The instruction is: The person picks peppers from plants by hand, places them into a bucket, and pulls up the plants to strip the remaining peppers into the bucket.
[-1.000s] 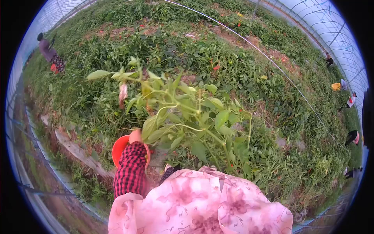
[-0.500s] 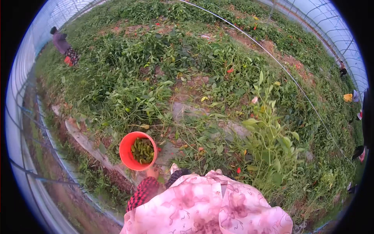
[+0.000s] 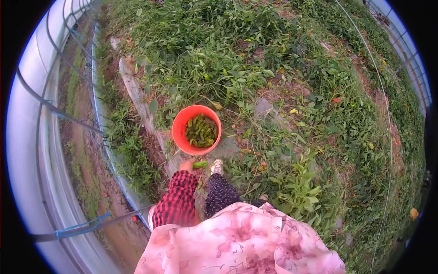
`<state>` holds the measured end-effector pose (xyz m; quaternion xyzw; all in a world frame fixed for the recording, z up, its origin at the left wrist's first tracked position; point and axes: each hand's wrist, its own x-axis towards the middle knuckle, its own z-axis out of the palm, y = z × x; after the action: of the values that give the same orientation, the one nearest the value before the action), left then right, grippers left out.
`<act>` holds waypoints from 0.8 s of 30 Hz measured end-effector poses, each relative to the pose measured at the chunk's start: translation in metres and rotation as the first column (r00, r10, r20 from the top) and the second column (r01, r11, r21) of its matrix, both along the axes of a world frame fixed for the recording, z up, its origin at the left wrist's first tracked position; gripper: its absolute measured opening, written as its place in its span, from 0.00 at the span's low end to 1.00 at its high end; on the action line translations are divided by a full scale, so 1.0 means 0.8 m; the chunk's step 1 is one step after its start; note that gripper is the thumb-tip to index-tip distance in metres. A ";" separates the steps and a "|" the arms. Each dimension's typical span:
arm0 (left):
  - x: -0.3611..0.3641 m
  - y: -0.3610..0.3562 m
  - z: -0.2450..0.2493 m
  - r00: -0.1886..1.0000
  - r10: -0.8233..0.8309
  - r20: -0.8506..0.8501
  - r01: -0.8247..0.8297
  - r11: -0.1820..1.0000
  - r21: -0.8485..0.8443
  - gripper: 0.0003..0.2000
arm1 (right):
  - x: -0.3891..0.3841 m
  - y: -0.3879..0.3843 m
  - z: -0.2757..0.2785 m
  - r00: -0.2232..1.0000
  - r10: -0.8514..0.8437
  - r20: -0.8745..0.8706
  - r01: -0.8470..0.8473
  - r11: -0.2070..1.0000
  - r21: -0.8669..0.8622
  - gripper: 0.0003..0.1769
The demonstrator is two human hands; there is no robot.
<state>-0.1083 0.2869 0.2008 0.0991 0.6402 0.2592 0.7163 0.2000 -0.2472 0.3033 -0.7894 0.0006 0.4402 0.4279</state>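
Note:
My left hand (image 3: 186,165), in a red and black checked sleeve, is low in front of me with its fingers closed around a long green pepper (image 3: 200,164). The pepper sticks out to the right, toward my shoe (image 3: 216,167). Just beyond the hand stands an orange-red bucket (image 3: 177,136), its open top facing me. Many green peppers (image 3: 201,131) lie inside, with the bucket wall showing above them. My right hand is out of sight.
Leafy pepper plants (image 3: 219,41) spread ahead and to the right. A taller leafy plant (image 3: 299,185) rises near my right foot. A white line (image 3: 388,114) runs along the right. Greenhouse framing (image 3: 59,112) and plastic sheeting (image 3: 34,150) border the left.
My view has turned downward and left, so the bucket appears higher and farther right. A green pepper now shows at my left hand. The people in the distance have left view.

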 end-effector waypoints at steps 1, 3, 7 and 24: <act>0.007 0.016 0.002 1.000 0.012 0.001 -0.012 1.000 -0.011 0.19 | -0.001 0.015 -0.001 1.000 0.016 -0.013 -0.016 1.000 -0.015 0.14; 0.017 0.046 0.006 0.976 0.198 0.093 -0.206 0.975 0.082 0.17 | -0.006 0.045 0.000 0.999 0.035 -0.035 -0.037 0.998 -0.053 0.14; 0.001 0.091 -0.043 0.972 0.233 -0.017 -0.231 0.971 0.052 0.18 | -0.002 0.109 0.007 0.997 0.060 -0.057 -0.067 0.987 -0.147 0.14; -0.053 0.106 -0.270 0.966 0.259 -0.012 -0.258 0.959 -0.115 0.18 | -0.049 0.197 0.029 0.950 0.006 -0.312 -0.177 0.834 -0.522 0.14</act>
<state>-0.1503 0.3715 -0.0153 -0.0275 0.6604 0.3130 0.6820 0.1609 -0.0894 0.3265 -0.8017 0.1518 0.5557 0.1593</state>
